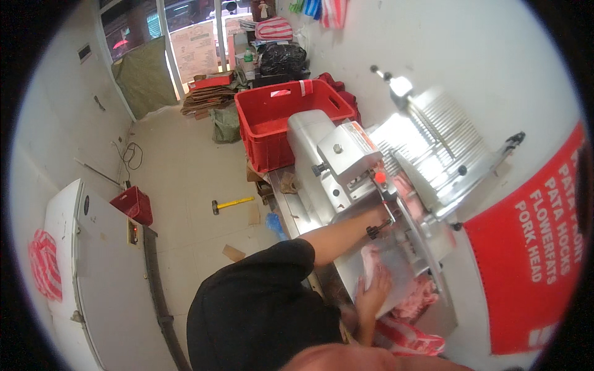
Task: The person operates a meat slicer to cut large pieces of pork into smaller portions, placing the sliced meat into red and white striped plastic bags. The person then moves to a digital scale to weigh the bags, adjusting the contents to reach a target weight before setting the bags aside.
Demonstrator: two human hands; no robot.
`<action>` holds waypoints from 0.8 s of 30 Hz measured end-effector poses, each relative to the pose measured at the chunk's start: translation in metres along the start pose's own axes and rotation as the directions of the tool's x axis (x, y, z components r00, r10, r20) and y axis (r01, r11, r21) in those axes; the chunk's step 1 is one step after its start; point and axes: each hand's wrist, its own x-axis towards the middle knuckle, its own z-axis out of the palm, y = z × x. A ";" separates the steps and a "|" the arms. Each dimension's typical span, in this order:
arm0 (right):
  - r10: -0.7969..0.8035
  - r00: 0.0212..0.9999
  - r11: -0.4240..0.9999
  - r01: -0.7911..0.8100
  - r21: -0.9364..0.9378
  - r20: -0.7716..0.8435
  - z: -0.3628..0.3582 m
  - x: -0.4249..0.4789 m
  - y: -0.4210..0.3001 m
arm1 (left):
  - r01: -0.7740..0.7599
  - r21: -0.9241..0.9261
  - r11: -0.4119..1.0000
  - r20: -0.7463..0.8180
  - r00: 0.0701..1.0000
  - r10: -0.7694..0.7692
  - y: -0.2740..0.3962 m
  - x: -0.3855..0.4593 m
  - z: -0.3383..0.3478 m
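Observation:
My left forearm (pixel 345 234) reaches from a black sleeve in under the steel meat slicer (pixel 345 148). Its hand is hidden behind the slicer's parts. Lower down, my right hand (pixel 375 287) lies over a pale strip of raw meat (pixel 370 259) on a shiny flat surface; whether the fingers grip the strip is unclear. Pink meat (pixel 404 188) shows beside the slicer's blade area. A heap of pink raw meat (pixel 417 297) lies to the right of my right hand. Just below that heap is a red-and-white striped plastic bag (pixel 410 339).
A red plastic crate (pixel 264 148) stands behind the slicer. The slicer's ribbed carriage (pixel 445 125) sticks out towards the wall. On the floor are a yellow-handled sledgehammer (pixel 234 203) and a small red bin (pixel 134 206). A white chest freezer (pixel 111 278) stands at left.

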 end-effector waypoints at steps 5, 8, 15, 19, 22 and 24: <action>0.153 0.982 0.963 -0.124 0.237 -0.106 0.025 0.002 0.037 | 0.026 0.177 0.984 0.053 0.998 -0.036 0.008 -0.015 -0.005; 0.427 0.890 0.678 -0.197 0.708 -0.161 0.008 0.009 0.012 | -0.010 0.546 0.838 0.285 0.943 -0.174 -0.004 -0.061 0.004; 0.428 0.886 0.772 -0.258 0.580 -0.176 -0.008 0.015 0.017 | -0.265 0.708 0.654 0.406 0.911 -0.070 0.031 -0.092 0.032; 0.297 0.920 0.954 -0.276 0.116 -0.256 -0.010 0.022 0.023 | -0.231 0.923 0.308 0.211 0.973 0.095 0.026 -0.060 -0.027; 0.237 0.938 0.971 -0.233 0.045 -0.252 -0.008 0.017 -0.013 | -0.014 0.469 0.883 -0.053 0.998 0.045 0.020 -0.026 -0.057; 0.195 0.971 0.980 -0.200 -0.023 -0.137 -0.003 0.022 -0.031 | 0.095 -0.094 0.991 -0.063 0.993 -0.101 0.009 -0.001 -0.067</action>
